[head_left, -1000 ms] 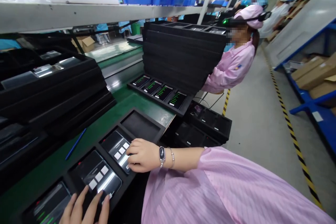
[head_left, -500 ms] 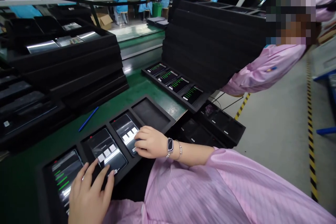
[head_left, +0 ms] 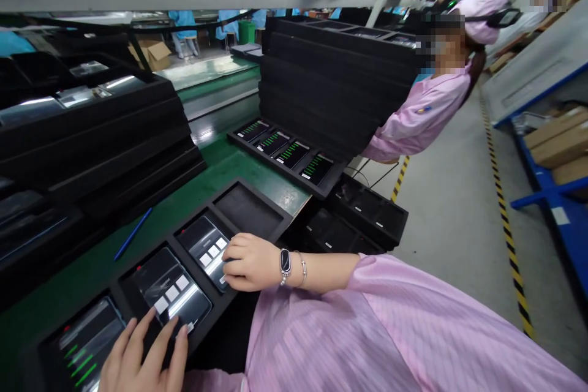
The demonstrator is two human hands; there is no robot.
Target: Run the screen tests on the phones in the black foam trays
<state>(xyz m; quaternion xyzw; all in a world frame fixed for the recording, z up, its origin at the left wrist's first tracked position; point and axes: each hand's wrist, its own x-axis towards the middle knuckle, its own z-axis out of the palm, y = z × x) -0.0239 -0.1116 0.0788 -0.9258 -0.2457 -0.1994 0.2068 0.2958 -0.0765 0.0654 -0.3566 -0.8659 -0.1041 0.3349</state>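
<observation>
A black foam tray (head_left: 250, 184) lies in front of me with three smartphones in its compartments; the compartment at its far right end holds none. My left hand (head_left: 147, 355) is spread over the near part of the tray, fingertips at the lower edge of the middle smartphone (head_left: 158, 275). My right hand (head_left: 248, 262), a watch on its wrist, rests with bent fingers at the right side of another smartphone (head_left: 204, 245). Both these screens show a row of white squares. Green bars show on the nearest smartphone (head_left: 87, 337), partly hidden by my left hand.
A blue pen (head_left: 133, 234) lies on the green bench. Tall stacks of black trays (head_left: 321, 73) stand behind, another stack (head_left: 92, 141) at the left. A tray of lit smartphones (head_left: 294, 153) sits between. A co-worker in pink (head_left: 413, 116) is at the right, near lower trays (head_left: 367, 208).
The camera view has swung, so the scene sits further left. Both hands stay over the same smartphones, and the screens look unchanged.
</observation>
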